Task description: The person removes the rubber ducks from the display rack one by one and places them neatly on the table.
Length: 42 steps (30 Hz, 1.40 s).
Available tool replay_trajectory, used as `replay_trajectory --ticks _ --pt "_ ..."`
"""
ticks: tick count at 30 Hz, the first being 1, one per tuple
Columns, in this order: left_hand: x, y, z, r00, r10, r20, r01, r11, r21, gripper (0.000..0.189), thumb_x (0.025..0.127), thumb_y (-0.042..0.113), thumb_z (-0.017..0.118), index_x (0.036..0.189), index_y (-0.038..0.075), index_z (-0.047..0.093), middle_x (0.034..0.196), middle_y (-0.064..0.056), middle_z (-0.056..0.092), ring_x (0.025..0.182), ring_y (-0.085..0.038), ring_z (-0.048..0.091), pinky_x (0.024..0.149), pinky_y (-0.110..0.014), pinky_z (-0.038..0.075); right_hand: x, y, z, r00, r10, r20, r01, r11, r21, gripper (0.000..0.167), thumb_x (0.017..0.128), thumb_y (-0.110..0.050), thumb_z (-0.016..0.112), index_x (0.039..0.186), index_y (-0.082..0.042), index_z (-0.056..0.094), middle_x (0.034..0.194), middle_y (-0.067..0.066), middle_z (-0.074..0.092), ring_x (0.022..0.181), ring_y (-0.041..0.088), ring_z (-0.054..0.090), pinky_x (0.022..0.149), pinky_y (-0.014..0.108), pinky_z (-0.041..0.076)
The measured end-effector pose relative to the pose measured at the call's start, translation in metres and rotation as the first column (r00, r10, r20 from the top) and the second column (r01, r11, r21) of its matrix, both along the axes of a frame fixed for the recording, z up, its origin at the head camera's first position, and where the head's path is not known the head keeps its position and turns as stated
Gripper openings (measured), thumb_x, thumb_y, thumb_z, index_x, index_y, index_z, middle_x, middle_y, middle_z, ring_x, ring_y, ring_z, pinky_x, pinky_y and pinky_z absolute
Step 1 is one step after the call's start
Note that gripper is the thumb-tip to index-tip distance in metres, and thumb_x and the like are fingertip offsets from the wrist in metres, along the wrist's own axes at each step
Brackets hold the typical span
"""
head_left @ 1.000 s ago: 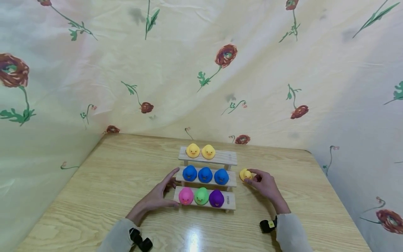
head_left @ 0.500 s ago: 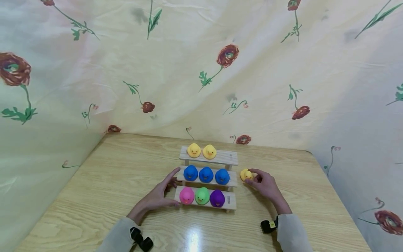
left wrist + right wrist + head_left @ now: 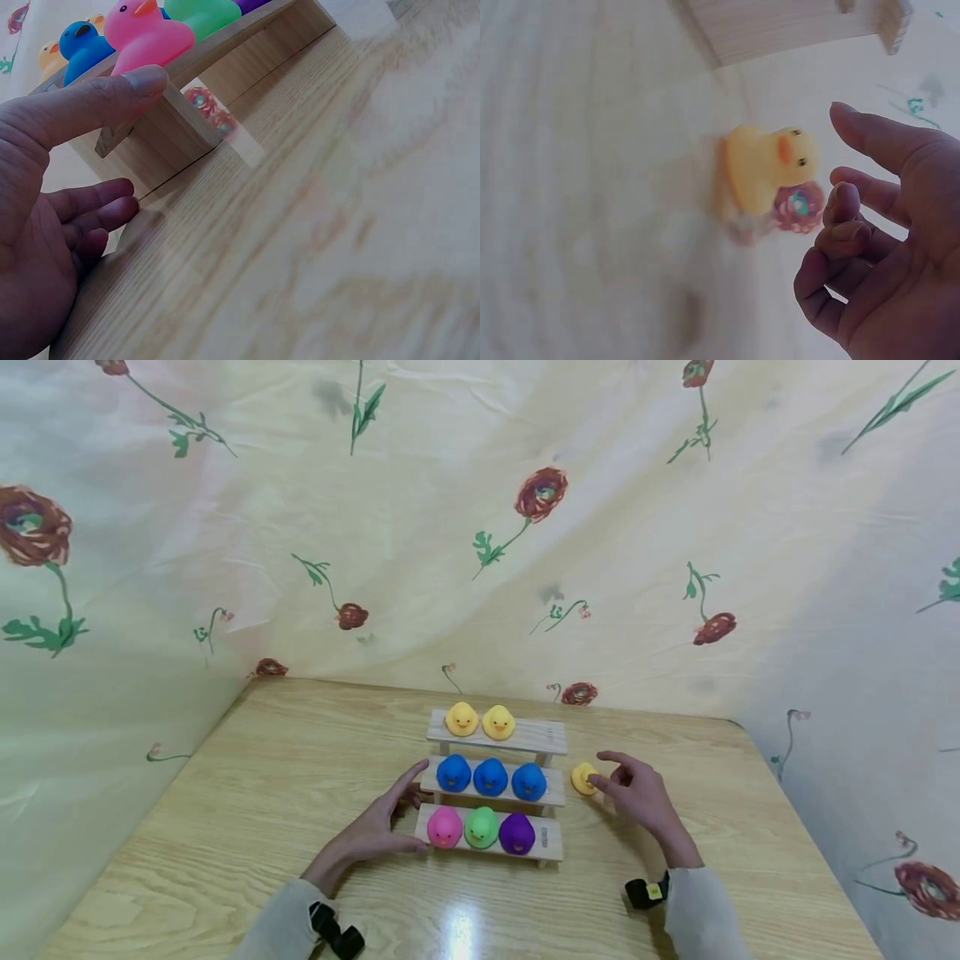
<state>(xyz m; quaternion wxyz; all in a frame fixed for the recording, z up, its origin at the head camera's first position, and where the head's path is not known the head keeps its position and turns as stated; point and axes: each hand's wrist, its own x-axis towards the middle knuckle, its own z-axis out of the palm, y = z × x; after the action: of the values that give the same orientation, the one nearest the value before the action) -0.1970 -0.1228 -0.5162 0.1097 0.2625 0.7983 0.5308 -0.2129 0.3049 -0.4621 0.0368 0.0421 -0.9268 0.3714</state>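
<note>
A three-tier wooden stand (image 3: 552, 842) holds small rubber ducks. Two yellow ducks (image 3: 480, 722) sit on its top step and three blue ducks (image 3: 491, 777) on the middle one. On the bottom step are a pink duck (image 3: 444, 828), a green duck (image 3: 481, 829) and a purple duck (image 3: 517, 834). My left hand (image 3: 371, 835) rests against the stand's left end, its thumb (image 3: 112, 97) by the bottom step's edge, fingers relaxed. Right of the stand a single yellow duck (image 3: 759, 169) sits on the table. Beside it is my right hand (image 3: 637, 793), thumb and fingers spread, holding nothing.
The wooden table (image 3: 300, 743) reaches back to a flowered cloth (image 3: 420, 527), which also hangs at both sides. Each wrist carries a strapped black camera, such as the right one (image 3: 643, 893).
My right hand has let go of the yellow duck, its fingers spreading and drawing slightly to the right. The duck stays on the table. My left hand has kept its place by the stand.
</note>
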Motion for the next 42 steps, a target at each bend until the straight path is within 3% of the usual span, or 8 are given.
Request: replay_trajectory --ticks 9,18,29,42 --pt "0.003 -0.002 -0.001 1.0 -0.001 0.003 0.001 1.0 -0.003 0.11 0.078 0.028 0.087 0.161 0.036 0.014 0.127 -0.009 0.055 0.111 -0.019 0.05 0.095 -0.028 0.04 0.002 -0.014 0.027 0.989 0.009 -0.146 -0.01 1.0 -0.01 0.041 0.095 -0.024 0.069 0.13 -0.002 0.062 0.075 0.007 0.058 0.059 0.006 0.044 0.055 0.024 0.038" --pt "0.005 -0.005 -0.002 1.0 -0.008 0.009 0.008 1.0 -0.004 0.111 0.078 0.03 0.087 0.16 0.037 0.014 0.129 -0.009 0.055 0.112 -0.019 0.05 0.095 -0.029 0.04 0.006 -0.039 0.056 0.982 0.045 -0.185 -0.052 0.998 -0.037 0.041 0.096 -0.023 0.069 0.13 -0.003 0.063 0.076 0.005 0.057 0.062 0.007 0.046 0.056 0.023 0.039" --pt "0.007 -0.009 -0.002 1.0 -0.02 0.013 0.02 1.0 -0.002 0.11 0.078 0.03 0.087 0.16 0.037 0.014 0.129 -0.009 0.055 0.112 -0.02 0.05 0.096 -0.029 0.04 0.006 -0.068 0.074 0.985 0.073 -0.156 -0.084 0.995 -0.06 0.041 0.095 -0.024 0.07 0.132 -0.009 0.063 0.075 0.005 0.053 0.063 0.01 0.046 0.056 0.023 0.038" --pt "0.011 -0.013 0.0 0.999 -0.036 0.013 0.036 0.999 0.008 0.11 0.078 0.029 0.087 0.16 0.037 0.014 0.13 -0.009 0.055 0.112 -0.02 0.049 0.096 -0.028 0.04 0.001 -0.096 0.078 0.985 0.111 -0.13 -0.12 0.99 -0.067 0.042 0.094 -0.022 0.071 0.132 -0.005 0.062 0.078 0.008 0.057 0.068 0.017 0.049 0.059 0.022 0.04"
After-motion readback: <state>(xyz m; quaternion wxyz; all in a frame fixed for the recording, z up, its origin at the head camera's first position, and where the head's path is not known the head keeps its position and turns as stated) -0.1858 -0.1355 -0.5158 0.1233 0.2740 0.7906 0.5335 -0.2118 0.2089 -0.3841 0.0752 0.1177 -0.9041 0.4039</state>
